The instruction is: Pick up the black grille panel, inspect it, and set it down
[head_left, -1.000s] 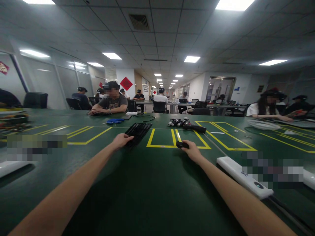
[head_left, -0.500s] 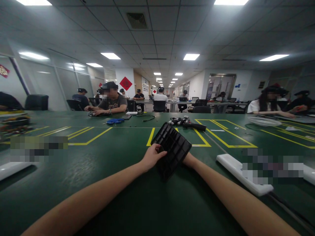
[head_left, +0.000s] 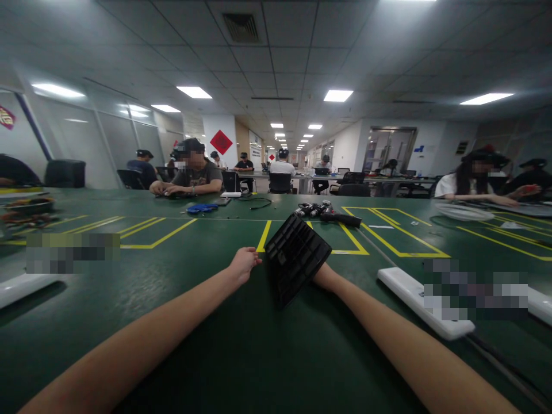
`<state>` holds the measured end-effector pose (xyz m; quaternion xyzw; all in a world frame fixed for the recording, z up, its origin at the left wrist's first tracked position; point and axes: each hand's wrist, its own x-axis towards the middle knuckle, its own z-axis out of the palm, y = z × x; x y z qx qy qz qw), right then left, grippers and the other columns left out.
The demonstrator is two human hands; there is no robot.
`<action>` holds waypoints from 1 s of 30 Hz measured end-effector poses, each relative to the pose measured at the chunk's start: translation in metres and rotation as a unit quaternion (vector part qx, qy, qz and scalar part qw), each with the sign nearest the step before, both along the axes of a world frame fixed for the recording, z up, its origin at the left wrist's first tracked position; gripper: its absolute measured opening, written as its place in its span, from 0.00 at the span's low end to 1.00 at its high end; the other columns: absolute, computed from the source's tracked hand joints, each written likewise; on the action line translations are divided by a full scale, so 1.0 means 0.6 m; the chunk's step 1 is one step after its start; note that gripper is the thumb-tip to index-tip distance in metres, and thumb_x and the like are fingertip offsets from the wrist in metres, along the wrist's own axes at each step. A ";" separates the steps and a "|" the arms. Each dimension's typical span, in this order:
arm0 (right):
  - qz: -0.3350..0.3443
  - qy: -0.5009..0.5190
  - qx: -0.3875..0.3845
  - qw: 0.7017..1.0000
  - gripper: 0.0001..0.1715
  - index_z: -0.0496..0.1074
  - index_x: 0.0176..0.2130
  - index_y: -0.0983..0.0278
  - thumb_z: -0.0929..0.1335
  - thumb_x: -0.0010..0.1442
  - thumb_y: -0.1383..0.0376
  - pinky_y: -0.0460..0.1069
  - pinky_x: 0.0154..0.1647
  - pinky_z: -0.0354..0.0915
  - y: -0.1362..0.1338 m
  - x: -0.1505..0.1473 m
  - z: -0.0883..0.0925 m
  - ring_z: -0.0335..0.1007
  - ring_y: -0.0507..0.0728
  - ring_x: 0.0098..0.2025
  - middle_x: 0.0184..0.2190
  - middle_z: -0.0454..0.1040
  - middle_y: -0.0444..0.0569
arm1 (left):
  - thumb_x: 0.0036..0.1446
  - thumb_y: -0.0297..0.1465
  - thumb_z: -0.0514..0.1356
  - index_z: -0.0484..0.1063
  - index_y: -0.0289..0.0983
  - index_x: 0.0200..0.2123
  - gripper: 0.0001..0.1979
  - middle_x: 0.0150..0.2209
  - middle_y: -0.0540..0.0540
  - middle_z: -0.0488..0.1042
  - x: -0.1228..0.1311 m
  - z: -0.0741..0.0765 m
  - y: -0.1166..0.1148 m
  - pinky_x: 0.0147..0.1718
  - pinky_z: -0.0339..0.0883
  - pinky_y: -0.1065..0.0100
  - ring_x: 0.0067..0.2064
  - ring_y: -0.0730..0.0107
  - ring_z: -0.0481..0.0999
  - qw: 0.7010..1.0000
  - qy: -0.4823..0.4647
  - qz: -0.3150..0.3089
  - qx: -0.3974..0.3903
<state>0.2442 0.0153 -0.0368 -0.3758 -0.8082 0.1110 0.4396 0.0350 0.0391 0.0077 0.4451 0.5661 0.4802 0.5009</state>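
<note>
A black compartmented plastic tray [head_left: 297, 253] is held tilted above the green table, its gridded face turned toward me. My right hand [head_left: 324, 277] grips it from behind at the lower right, with most of the fingers hidden by the tray. A small shape shows among the cells near the tray's left side, too dark to make out. Left of the tray, and apart from it, is my left hand [head_left: 245, 264], its fingers loosely bent and somewhat spread, with nothing visible in them.
Beyond the tray lies a cluster of dark and silvery parts [head_left: 317, 210], near a black handle-like piece [head_left: 342, 219]. A white power strip [head_left: 425, 302] with a cable sits to the right. Blue items [head_left: 202, 208] rest farther left. Yellow tape [head_left: 401, 255] marks the green table [head_left: 172, 310]. Co-workers sit opposite.
My left hand has let go of the tray's face and moved left, away from it. The tray has turned slightly in my right hand.
</note>
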 end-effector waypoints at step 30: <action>0.015 0.018 0.007 1.000 0.25 0.62 0.55 0.58 0.61 0.59 0.58 0.61 0.60 0.50 -0.005 -0.005 0.008 0.55 0.62 0.59 0.57 0.62 0.49 | 0.48 0.31 0.59 0.62 0.34 0.36 0.12 0.24 0.53 0.67 -0.009 0.040 -0.042 0.14 0.49 0.78 0.17 0.83 0.60 0.939 0.073 -0.325 0.086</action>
